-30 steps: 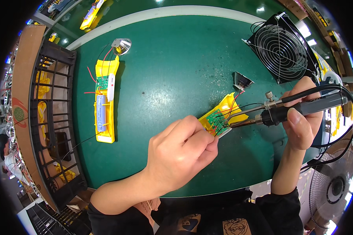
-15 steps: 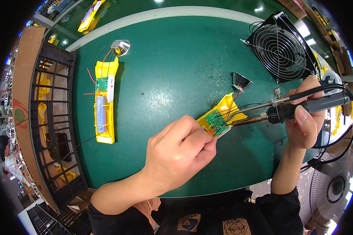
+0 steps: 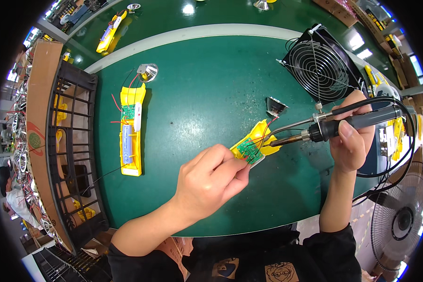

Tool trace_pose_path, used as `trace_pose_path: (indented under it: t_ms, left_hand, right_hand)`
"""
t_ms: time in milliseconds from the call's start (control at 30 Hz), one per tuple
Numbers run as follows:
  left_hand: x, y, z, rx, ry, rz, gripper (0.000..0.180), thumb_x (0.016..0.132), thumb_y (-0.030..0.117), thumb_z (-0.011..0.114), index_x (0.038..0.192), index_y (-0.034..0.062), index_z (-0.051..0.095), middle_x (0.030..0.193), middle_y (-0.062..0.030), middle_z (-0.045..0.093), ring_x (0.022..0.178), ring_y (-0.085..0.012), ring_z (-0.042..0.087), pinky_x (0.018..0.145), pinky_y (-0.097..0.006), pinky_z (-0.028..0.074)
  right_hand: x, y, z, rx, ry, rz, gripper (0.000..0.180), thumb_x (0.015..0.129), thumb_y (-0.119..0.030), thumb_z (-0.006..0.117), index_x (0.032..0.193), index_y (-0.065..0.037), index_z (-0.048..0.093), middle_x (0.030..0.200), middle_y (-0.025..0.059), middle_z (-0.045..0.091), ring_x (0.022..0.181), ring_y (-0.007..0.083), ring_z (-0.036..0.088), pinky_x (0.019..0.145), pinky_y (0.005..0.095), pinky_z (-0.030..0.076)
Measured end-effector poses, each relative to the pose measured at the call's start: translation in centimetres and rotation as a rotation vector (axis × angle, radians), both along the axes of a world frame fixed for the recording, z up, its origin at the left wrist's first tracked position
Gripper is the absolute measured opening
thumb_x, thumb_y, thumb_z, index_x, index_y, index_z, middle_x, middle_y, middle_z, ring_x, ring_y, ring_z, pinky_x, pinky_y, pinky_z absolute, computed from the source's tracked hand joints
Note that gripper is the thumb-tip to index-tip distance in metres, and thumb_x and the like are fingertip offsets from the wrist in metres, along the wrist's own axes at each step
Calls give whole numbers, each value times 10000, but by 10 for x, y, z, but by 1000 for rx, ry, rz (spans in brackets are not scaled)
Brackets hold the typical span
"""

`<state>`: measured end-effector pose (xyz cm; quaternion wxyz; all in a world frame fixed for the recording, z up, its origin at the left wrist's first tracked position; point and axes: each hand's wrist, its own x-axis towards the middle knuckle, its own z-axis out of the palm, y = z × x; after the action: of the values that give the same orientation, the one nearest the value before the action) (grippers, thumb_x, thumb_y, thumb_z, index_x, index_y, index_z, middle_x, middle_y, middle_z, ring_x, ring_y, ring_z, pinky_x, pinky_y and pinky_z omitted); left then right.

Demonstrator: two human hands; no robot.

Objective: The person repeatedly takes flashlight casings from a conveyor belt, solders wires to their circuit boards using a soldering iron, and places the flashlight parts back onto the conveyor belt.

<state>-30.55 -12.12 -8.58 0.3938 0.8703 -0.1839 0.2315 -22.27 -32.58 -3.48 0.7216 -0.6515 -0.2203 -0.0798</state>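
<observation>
My left hand (image 3: pixel 211 176) is closed around the near end of a yellow flashlight housing (image 3: pixel 258 128), covering that end. Its fingertips press beside the green circuit board (image 3: pixel 249 151); whether they also pinch a wire I cannot tell. In my right hand (image 3: pixel 352 136) is a soldering iron (image 3: pixel 331 128) with a thin metal feed tube (image 3: pixel 298 122) clamped along it. The iron's tip hovers over the far right edge of the board, close to the wires; contact is unclear. Red and black wires run from the housing to a reflector lamp head (image 3: pixel 276 107) lying beyond it.
Another opened yellow flashlight (image 3: pixel 137 149) with a blue battery and a wired silver reflector (image 3: pixel 148 73) lies at left. A black crate (image 3: pixel 82 141) borders the left edge. A black fan with a wire guard (image 3: pixel 320 66) stands far right; cables hang beside my right arm.
The view has shifted, moving the bench contents in the picture. Against the board, the iron's tip has moved slightly toward the far side. Both hands keep their grips.
</observation>
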Motion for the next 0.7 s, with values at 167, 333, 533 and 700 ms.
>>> trace_pose_path:
  t_ms: [167, 333, 533, 700]
  left_hand:
    - [-1, -1, 5, 18, 12, 7, 157, 539, 21, 667, 647, 54, 558, 612, -23, 453, 519, -155, 503, 419, -262, 406]
    - [-3, 3, 16, 21, 93, 12, 197, 553, 99, 663, 689, 51, 529, 656, -50, 472, 590, -214, 507, 501, -299, 429]
    - [4, 4, 49, 318, 492, 56, 378, 606, 250, 636, 898, 34, 531, 794, -101, 545, 746, -298, 540, 643, -387, 446]
    - [60, 25, 61, 436, 536, 241, 360, 601, 272, 617, 860, 28, 560, 799, -138, 548, 757, -304, 546, 659, -380, 448]
  right_hand:
    - [2, -4, 1, 48, -14, -12, 189, 696, -114, 518, 786, -9, 389, 628, 36, 414, 390, 42, 330, 357, 153, 271]
    - [-3, 0, 4, 361, -5, -129, 216, 727, -114, 532, 846, 3, 396, 629, 63, 442, 392, 65, 381, 358, 170, 322]
    - [0, -8, 12, 400, -86, -227, 192, 739, -134, 511, 819, -11, 387, 502, 24, 392, 357, 60, 337, 343, 169, 275]
    - [9, -12, 9, 474, -106, -291, 168, 762, -124, 481, 828, -8, 378, 510, 18, 381, 360, 52, 322, 333, 167, 260]
